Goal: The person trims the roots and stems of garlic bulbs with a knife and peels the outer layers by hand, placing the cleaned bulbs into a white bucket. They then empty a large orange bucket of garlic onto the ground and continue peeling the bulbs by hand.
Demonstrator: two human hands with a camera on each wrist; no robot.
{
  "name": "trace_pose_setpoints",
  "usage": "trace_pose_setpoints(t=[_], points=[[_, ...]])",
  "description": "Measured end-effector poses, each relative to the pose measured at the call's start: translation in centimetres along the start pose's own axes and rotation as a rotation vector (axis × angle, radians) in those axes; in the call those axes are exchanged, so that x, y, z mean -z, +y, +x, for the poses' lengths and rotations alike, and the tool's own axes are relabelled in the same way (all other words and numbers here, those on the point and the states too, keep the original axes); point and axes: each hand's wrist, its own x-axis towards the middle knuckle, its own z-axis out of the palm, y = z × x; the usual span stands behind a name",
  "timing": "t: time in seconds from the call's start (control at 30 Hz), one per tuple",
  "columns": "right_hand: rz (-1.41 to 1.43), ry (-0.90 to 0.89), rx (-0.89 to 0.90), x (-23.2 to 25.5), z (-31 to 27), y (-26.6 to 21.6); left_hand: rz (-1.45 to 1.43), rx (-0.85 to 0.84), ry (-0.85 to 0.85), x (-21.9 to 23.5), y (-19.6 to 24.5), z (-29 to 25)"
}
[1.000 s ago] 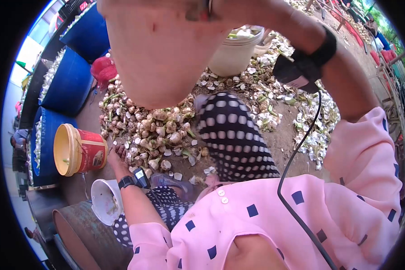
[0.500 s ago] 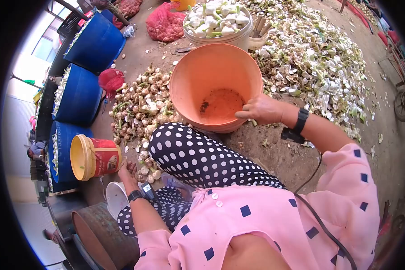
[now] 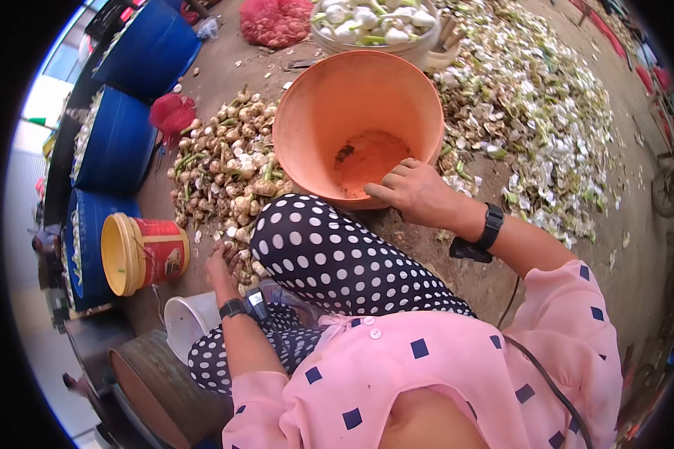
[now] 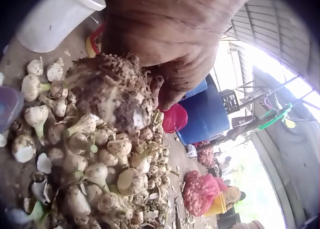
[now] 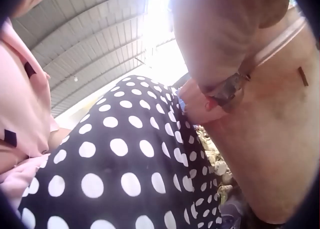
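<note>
An orange bucket [image 3: 356, 97] stands tilted toward me beyond my raised knee, with only dirt stains on its bottom. My right hand [image 3: 423, 196] holds its near right rim, fingers curled at the edge. In the right wrist view a small dark thing with a red spot [image 5: 227, 93] shows under that hand, beside the bucket wall. Low on the left, my left hand [image 3: 219, 266] is at the edge of a heap of untrimmed garlic [image 3: 236, 157]. The left wrist view shows it holding a dirty garlic bulb [image 4: 112, 91], roots outward, over the heap.
Behind the orange bucket is a pail of trimmed garlic [image 3: 378, 34]. Peelings [image 3: 532, 112] cover the ground at right. Blue tubs [image 3: 116, 142] line the left, near a yellow-rimmed bucket [image 3: 153, 254] and a white bucket [image 3: 187, 322]. A red net bag [image 3: 174, 114] lies by the heap.
The orange bucket, raised close before the head camera a second ago, has come down to the ground beyond the knee. My right hand stays at its rim; my left hand has stayed low by the heap.
</note>
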Motion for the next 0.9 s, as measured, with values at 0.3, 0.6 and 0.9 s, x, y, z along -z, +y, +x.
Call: trace_pose_setpoints(t=[0.3,0.6,0.9], points=[[0.105,-0.034,-0.055,3.5,10.7,-1.7,-0.181,0.056,-0.025,-2.1,-3.4,-1.4],[0.033,0.087,0.045,9.8,22.4,-1.5,-0.256,0.041,0.07,-1.1,-5.5,0.8],[-0.162,0.265,-0.033,5.8,37.6,6.5,-0.238,0.021,0.157,-2.0,-8.9,4.1]])
